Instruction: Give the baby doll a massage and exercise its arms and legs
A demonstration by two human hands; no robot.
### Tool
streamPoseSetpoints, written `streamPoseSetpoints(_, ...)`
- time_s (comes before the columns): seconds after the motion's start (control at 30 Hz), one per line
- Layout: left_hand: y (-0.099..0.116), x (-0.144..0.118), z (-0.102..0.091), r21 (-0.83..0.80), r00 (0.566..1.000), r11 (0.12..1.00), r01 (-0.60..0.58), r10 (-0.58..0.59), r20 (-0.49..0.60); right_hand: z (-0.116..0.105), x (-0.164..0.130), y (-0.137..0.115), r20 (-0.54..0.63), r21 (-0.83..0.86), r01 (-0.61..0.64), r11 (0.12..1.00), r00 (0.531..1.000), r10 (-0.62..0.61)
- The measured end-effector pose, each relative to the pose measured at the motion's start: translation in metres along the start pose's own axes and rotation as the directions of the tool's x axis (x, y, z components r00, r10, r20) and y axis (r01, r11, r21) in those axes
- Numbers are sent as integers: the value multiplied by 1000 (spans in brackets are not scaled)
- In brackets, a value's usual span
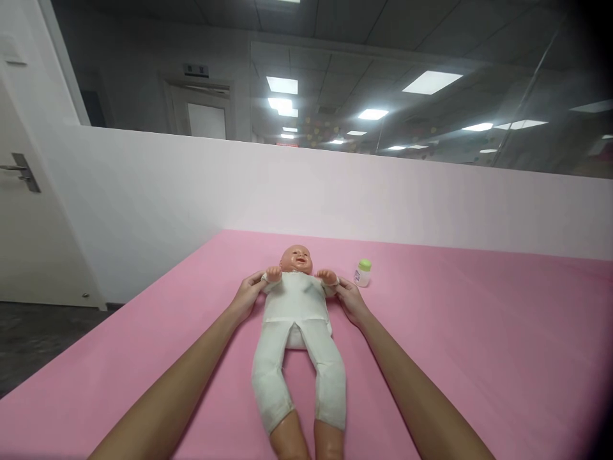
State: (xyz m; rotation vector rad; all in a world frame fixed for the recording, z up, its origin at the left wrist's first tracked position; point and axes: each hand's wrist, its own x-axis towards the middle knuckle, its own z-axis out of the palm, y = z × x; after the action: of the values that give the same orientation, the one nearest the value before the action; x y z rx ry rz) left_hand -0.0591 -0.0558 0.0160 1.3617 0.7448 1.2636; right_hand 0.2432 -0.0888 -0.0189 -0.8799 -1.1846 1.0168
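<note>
Head view, looking down two bare forearms to a baby doll (297, 319) lying face up on the pink tabletop (479, 332). Left hand (248, 295) has its grip pinched narrow on the doll's sleeve cuff at one wrist, and right hand (351, 299) does the same at the other wrist. Both doll arms are raised beside the head. White top and white leggings already cover the body, so I judge the dressing all but done, with only the sleeves at the cuffs being tidied. Doll's long axis runs straight away from the camera: head at the far end, bare feet nearest, legs slightly spread. A small green-capped bottle (363, 273) stands upright just beside the right hand, untouched.
</note>
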Motion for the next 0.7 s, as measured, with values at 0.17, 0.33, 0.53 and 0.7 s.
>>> streamPoseSetpoints(0.17, -7, 5, -4, 36, 996, 996, 79, -78, -40, -1, 5, 6, -115, 8, -76, 997, 990, 76)
streamPoseSetpoints(0.33, -6, 4, -5, 19, 998, 998, 56, -57, 21, -2, 5, 5, -93, 38, -85, 996, 992, 88)
streamPoseSetpoints(0.53, -4, 0, -4, -4, 999, 1000, 18, -18, 51, -1, 2, 4, -31, 20, -33, 999, 999, 33)
streamPoseSetpoints(0.7, -7, 4, -5, -28, 997, 997, 66, -65, 36, -1, 4, 6, -73, 37, -85, 996, 994, 88)
